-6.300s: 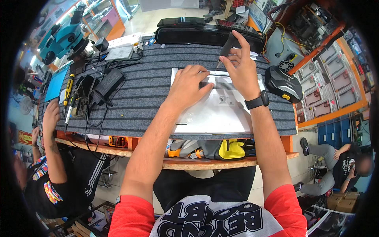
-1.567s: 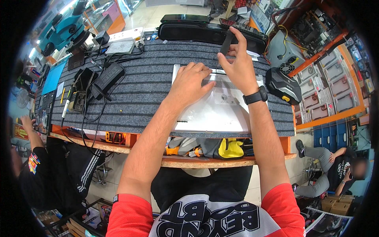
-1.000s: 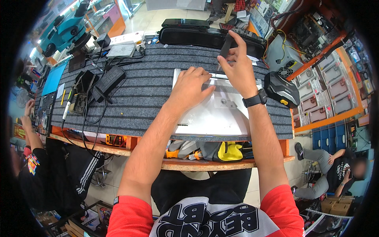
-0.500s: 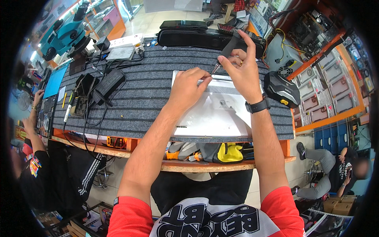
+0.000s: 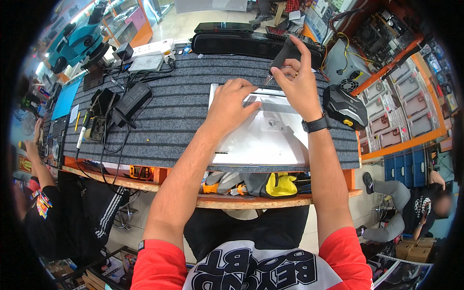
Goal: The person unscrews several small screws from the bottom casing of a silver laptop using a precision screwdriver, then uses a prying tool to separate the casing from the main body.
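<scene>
A silver laptop (image 5: 261, 145) lies bottom side up on the grey striped mat, with a long vent grille towards its far edge. My left hand (image 5: 232, 105) rests on the laptop's far left part, thumb and fingers apart, holding nothing. In my right hand (image 5: 299, 87) is a screwdriver (image 5: 281, 55) with a dark handle, gripped between thumb and fingers with the index finger raised over its top end. Its metal tip points down near the laptop's far edge; whether it touches cannot be made out.
Right of the laptop stands a black case with a yellow button (image 5: 347, 107). A long black speaker bar (image 5: 227, 44) lies behind. Left are a power adapter (image 5: 131, 102), cables and a teal microscope (image 5: 77, 41). Another person's arm (image 5: 36, 150) works at the far left.
The thumb and index finger of my left hand have parted and drawn back from the screwdriver tip. The screwdriver has shifted slightly right and up, away from those fingers.
</scene>
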Motion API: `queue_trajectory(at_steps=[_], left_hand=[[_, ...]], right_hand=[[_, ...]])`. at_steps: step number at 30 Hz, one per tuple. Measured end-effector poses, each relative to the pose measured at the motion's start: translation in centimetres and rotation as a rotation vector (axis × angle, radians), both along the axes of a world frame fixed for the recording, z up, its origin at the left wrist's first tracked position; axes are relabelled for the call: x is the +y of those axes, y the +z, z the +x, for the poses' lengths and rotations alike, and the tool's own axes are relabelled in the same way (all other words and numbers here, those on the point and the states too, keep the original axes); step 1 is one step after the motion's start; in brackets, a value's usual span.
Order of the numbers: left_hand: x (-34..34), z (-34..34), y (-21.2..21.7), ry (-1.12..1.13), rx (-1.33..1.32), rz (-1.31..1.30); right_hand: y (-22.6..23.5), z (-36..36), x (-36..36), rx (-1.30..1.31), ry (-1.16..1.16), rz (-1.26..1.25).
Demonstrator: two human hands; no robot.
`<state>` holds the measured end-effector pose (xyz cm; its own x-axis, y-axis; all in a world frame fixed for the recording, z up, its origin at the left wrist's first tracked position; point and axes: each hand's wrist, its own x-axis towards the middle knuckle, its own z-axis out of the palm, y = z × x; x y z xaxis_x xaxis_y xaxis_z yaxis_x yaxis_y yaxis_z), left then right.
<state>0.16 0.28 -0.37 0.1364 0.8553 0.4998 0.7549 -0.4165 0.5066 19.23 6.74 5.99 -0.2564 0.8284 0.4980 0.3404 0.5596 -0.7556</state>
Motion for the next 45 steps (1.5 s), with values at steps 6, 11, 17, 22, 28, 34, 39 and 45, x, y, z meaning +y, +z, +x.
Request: queue_trajectory(at_steps=[6,11,17,22,28,34,39,45], left_hand=[[-0.3,0.0,0.3,-0.025,0.074,-0.070],[-0.4,0.2,0.4,-0.011,0.091,-0.091],[-0.4,0.2,0.6,-0.014,0.091,-0.104],[-0.4,0.2,0.4,-0.003,0.102,-0.093],[-0.4,0.2,0.4,0.001,0.103,-0.094],[-0.4,0.2,0.5,0.000,0.105,-0.113],[-0.4,0.2,0.4,0.002,0.102,-0.108],[-0.4,0.2,0.5,-0.012,0.096,-0.096]], right_hand=[[-1.4,-0.3,0.8,-0.070,0.000,0.064],[-1.3,-0.5,0.6,-0.073,-0.016,0.061],[-1.1,-0.6,0.4,-0.100,-0.010,0.079],[-1.2,-0.8,0.4,-0.103,-0.001,0.077],[-1.1,-0.7,0.3,-0.104,0.001,0.064],[-1.2,-0.8,0.3,-0.128,-0.013,0.087],[-0.9,-1.0,0.2,-0.165,-0.005,0.087],[-1.3,-1.2,0.3,-0.125,0.010,0.194]])
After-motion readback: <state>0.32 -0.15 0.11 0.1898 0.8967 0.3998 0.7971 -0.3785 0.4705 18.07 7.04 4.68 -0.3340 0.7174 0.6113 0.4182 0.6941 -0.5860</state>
